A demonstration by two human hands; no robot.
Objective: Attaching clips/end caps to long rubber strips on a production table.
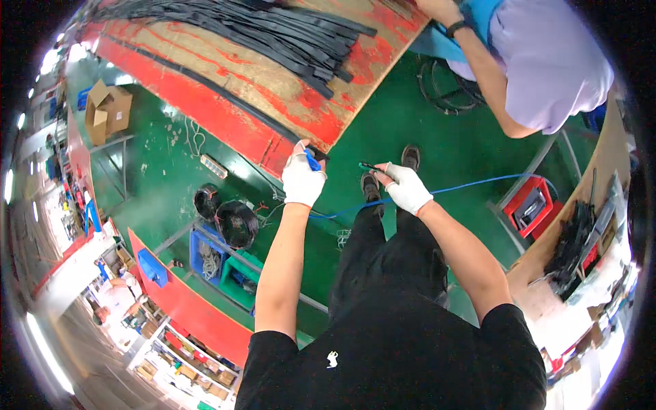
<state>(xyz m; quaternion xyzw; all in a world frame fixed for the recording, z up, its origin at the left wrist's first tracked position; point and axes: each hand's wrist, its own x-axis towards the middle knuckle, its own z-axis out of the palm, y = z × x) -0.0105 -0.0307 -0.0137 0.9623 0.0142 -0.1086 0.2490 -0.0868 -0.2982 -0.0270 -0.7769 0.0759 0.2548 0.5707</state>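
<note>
My left hand (303, 179), in a white glove with bare fingertips, is closed at the near corner of the red and wooden table. Its fingers grip the end of a long black strip (253, 109) that runs along the table's edge. Something small and blue (313, 161) also shows between the thumb and fingers; its kind is unclear. To the right, over the floor, my right hand (408, 189) wears a matching glove. It is closed on a slim dark tool (369, 166) with a green part, pointing toward my left hand. The two hands are apart.
Many black strips (287, 34) lie piled on the table (383, 61). A co-worker (547, 61) stands at the far right. A blue hose (471, 183) crosses near my legs. Black coils (237, 224) and a power strip (214, 166) lie on the green floor; a red bin (529, 208) stands right.
</note>
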